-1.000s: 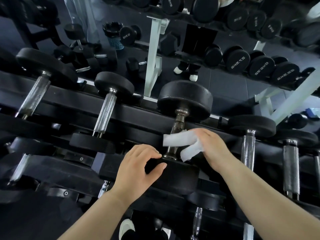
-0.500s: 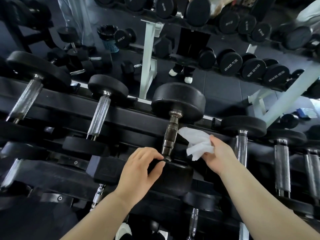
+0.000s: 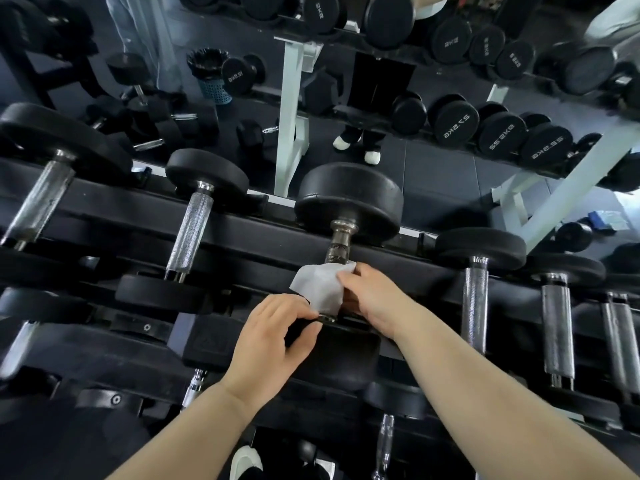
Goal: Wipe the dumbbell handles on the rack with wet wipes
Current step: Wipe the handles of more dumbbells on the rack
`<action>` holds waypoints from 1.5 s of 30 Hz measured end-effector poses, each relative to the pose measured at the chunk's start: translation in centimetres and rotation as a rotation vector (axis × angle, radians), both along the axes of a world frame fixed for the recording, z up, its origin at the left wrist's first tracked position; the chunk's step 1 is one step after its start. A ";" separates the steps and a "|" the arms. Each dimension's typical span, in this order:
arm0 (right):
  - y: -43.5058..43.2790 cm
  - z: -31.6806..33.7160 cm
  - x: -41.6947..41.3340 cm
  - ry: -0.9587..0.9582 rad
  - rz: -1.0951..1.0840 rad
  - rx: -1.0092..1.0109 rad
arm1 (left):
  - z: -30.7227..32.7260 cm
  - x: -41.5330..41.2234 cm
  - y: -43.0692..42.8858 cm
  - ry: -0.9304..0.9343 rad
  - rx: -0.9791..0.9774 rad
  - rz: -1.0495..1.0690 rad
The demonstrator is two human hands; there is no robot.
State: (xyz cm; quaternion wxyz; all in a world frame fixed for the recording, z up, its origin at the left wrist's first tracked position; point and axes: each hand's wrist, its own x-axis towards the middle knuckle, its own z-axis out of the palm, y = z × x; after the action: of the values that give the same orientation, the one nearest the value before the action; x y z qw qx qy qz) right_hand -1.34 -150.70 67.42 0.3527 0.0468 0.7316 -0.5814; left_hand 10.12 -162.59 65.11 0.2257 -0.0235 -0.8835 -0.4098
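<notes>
A black dumbbell (image 3: 348, 199) lies across the black rack (image 3: 263, 237) in the middle of the view. Its dark knurled handle (image 3: 338, 244) shows only at the upper end. A white wet wipe (image 3: 318, 285) is wrapped over the lower part of the handle. My right hand (image 3: 377, 299) grips the wipe around the handle from the right. My left hand (image 3: 273, 337) rests on the near black weight head (image 3: 343, 355), fingers curled over its top edge beside the wipe.
More dumbbells with silver handles lie on the same rack, to the left (image 3: 188, 233) and to the right (image 3: 474, 299). A mirror behind reflects a white-framed rack (image 3: 289, 126) with black dumbbells. Lower rack tiers hold further dumbbells (image 3: 384, 441).
My right hand had pulled the wipe off to the right of the handle, then brought it back and wrapped it around the lower handle. My left hand stayed on the near head.
</notes>
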 end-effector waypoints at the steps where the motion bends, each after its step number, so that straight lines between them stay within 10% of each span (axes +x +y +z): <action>1: -0.4 0.4 -0.5 0.008 -0.039 -0.017 | 0.0 0.0 0.0 -0.002 -0.003 0.002; 16: -1.9 0.5 -1.6 -0.081 -0.191 -0.036 | -0.2 -0.1 -0.1 0.012 -0.021 -0.006; 28: 1.0 0.4 0.2 0.286 -0.233 0.145 | -0.3 -0.1 -0.1 0.021 -0.003 -0.011; 34: 1.1 -0.4 -0.1 1.227 0.544 0.363 | -0.3 -0.2 -0.1 0.033 -0.014 -0.004; 45: -0.7 1.2 -2.7 1.191 0.969 0.640 | -0.1 0.0 -0.1 0.016 0.003 0.002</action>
State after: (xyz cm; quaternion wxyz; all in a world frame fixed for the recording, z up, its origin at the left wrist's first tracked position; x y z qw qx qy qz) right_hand -4.04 -151.37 68.61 0.0875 -0.4910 0.8649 -0.0567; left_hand 10.11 -162.70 64.97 0.2333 -0.0256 -0.8811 -0.4106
